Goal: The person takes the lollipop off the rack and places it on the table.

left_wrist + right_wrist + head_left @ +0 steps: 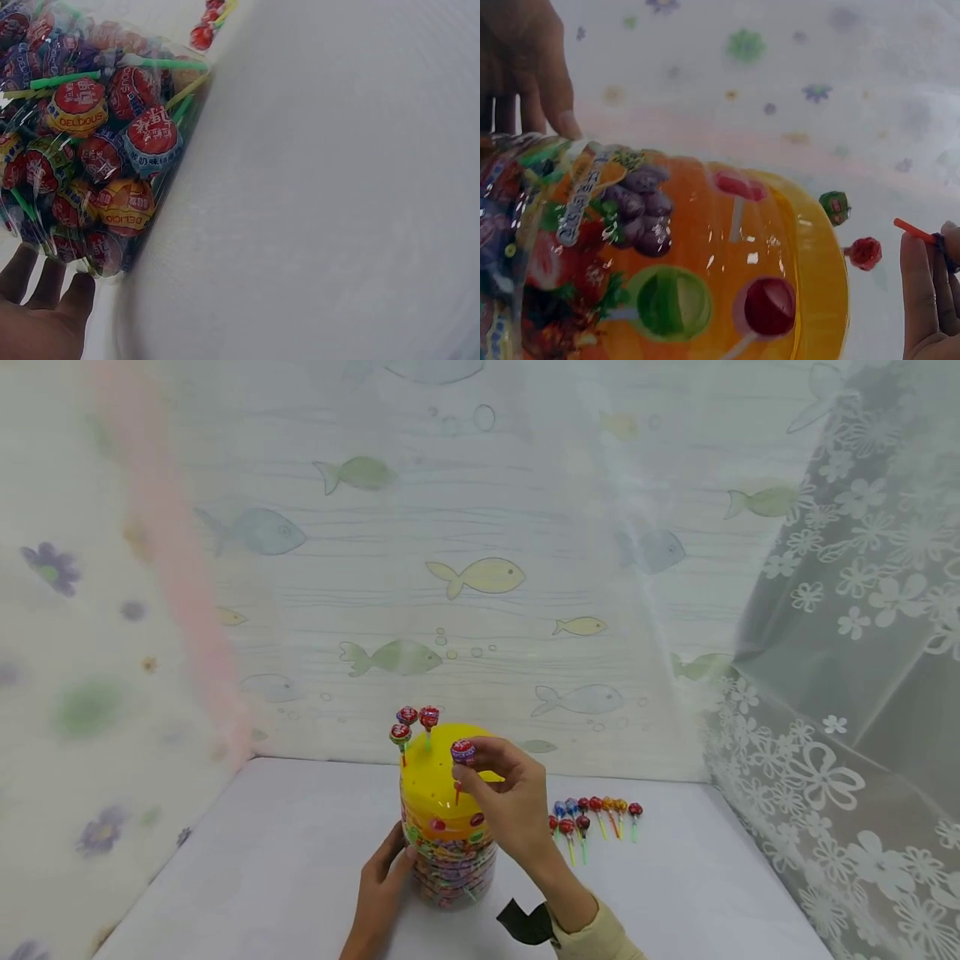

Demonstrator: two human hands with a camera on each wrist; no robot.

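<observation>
A clear jar (453,868) packed with wrapped lollipops stands upright on the table under a yellow lid (442,777) with small holes. Three lollipops (407,716) stand by their sticks at the lid's left edge. Over the lid, my right hand (517,802) pinches a lollipop (462,752) in a purple and red wrapper, head up. Its red stick (915,230) points at the lid with a gap between them in the right wrist view. Extended fingers of my left hand (381,885) rest against the jar's left side; their fingertips (81,281) touch low on it.
Several loose lollipops (596,804) lie in a group on the white table (300,827), right of the jar. A fish-patterned curtain (480,635) hangs behind, with a flowered sheet (75,693) at left and a lacy sheet (847,760) at right.
</observation>
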